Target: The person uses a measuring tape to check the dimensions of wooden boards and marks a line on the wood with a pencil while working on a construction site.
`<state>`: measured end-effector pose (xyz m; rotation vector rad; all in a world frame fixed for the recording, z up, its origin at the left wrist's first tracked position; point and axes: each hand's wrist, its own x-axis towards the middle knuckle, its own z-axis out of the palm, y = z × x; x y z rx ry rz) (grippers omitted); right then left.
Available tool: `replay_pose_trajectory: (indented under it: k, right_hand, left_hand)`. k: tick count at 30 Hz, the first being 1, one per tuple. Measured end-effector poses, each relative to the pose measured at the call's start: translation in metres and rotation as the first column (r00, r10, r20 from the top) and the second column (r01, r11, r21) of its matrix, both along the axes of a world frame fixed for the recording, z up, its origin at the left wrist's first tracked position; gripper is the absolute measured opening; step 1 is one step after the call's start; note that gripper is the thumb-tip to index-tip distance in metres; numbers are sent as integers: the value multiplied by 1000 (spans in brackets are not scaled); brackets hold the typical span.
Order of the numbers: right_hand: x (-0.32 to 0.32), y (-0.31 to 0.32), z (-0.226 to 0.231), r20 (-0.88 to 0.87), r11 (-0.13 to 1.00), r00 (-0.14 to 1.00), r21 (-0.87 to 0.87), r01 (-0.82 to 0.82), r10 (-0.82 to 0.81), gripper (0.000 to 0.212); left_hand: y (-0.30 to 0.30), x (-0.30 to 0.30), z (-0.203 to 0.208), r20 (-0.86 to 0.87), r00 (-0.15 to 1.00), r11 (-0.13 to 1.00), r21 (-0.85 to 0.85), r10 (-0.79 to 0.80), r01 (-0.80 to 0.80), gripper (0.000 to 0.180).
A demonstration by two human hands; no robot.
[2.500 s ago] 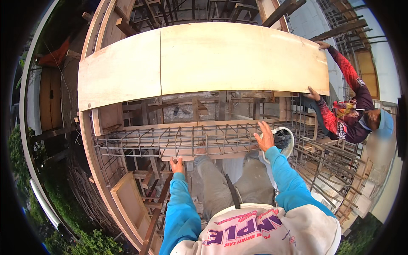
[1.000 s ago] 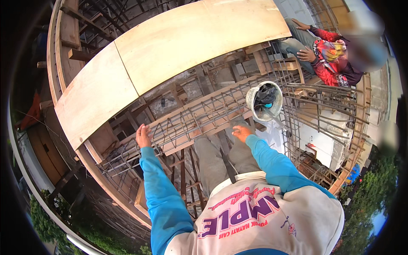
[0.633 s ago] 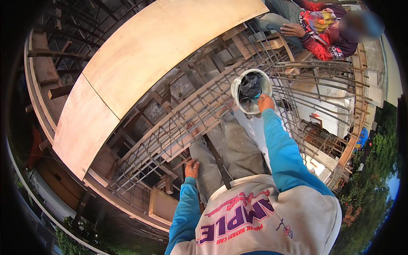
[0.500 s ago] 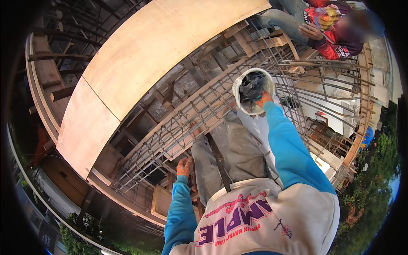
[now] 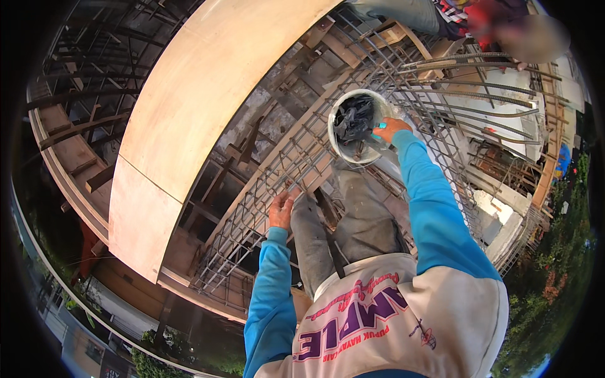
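Observation:
My right hand (image 5: pixel 393 129) is at the right rim of a round whitish bucket (image 5: pixel 334 142), fingers closed on a small turquoise object (image 5: pixel 379 130) whose kind I cannot make out. Inside the bucket lies a crumpled black plastic bag (image 5: pixel 355 118). The bucket is over the rebar; what supports it is hidden. My left hand (image 5: pixel 282 210) is beside my left knee, next to the rebar cage (image 5: pixel 252 217). Its fingers reach forward and look loosely apart, holding nothing visible; whether they touch the cage I cannot tell.
A large plywood sheet (image 5: pixel 208 69) spans the left. Long ribbed rebar rods (image 5: pixel 485 94) stick out at the right. Timber formwork (image 5: pixel 72 148) is at far left. Another person (image 5: pixel 403 16), in jeans, is at the far right top. Gaps open between the timbers below.
My right hand has risen from inside the bucket to its rim, with the turquoise object now showing. My left hand has moved forward toward my knee. The view has shifted, and the other person has leaned.

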<state>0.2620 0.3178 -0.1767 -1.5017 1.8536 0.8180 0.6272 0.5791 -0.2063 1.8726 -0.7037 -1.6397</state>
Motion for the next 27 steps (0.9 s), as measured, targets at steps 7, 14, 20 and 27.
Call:
replay_pose_trajectory:
  k: [7, 14, 20, 27]
  right_hand:
    - [65, 94, 86, 650, 978, 755, 94, -188, 83, 51]
    - [47, 79, -16, 512, 970, 849, -242, -3, 130, 27]
    - [51, 78, -142, 173, 773, 777, -363, -520, 605, 37]
    - [64, 81, -158, 348, 886, 815, -168, -432, 463, 36]
  left_hand:
    - [-84, -142, 79, -752, 557, 920, 386, 353, -63, 63]
    - [-34, -53, 55, -729, 494, 876, 449, 474, -179, 46]
    - [4, -15, 78, -646, 660, 913, 371, 383, -167, 59]
    - [32, -58, 75, -663, 575, 877, 381, 479, -292, 69]
